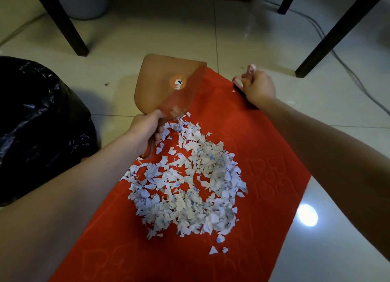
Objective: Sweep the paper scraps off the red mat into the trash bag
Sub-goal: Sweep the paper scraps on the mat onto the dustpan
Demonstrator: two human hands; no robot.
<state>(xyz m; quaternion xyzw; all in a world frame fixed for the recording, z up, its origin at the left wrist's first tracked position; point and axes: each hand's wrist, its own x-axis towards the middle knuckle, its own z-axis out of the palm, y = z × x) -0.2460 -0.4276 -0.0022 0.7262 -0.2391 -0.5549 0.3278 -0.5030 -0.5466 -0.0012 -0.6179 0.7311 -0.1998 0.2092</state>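
Pink brush (239,82) mostly hidden inside the right hand (259,90); bristles unclear.

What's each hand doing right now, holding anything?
Left hand: closed round the handle of the dustpan.
Right hand: closed round the pink brush.

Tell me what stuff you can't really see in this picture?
Head view only:
The brush: bristles mostly hidden behind the right hand.
The dustpan: handle covered by the left hand gripping it.
The trash bag: cut off by the left edge, opening not visible.
The sticker on the dustpan: too small to read.
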